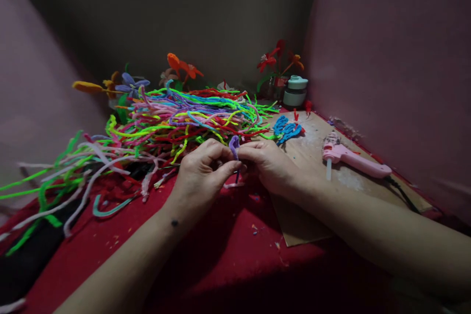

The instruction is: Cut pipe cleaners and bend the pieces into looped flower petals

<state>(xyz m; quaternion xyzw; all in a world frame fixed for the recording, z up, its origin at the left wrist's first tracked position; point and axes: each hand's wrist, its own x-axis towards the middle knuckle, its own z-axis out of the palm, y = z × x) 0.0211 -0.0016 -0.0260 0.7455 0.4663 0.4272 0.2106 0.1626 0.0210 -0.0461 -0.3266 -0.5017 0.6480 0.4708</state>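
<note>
A purple pipe cleaner (234, 143), bent into a narrow loop at its top, stands upright between my two hands. My left hand (206, 164) pinches it from the left, with the thumb across its lower part. From the right, my right hand (267, 159) closes its fingers on the same pipe cleaner; its fingertips are partly hidden. Just behind the hands lies a large heap of pipe cleaners (184, 115) in many colours.
A pink glue gun (356, 161) rests on a brown board (305, 225) at the right, near blue looped pipe cleaners (286, 130). Pipe-cleaner flowers (184, 66) and a lidded jar (295, 92) stand at the back. Red cloth (206, 255) covers the table; walls rise behind and on both sides.
</note>
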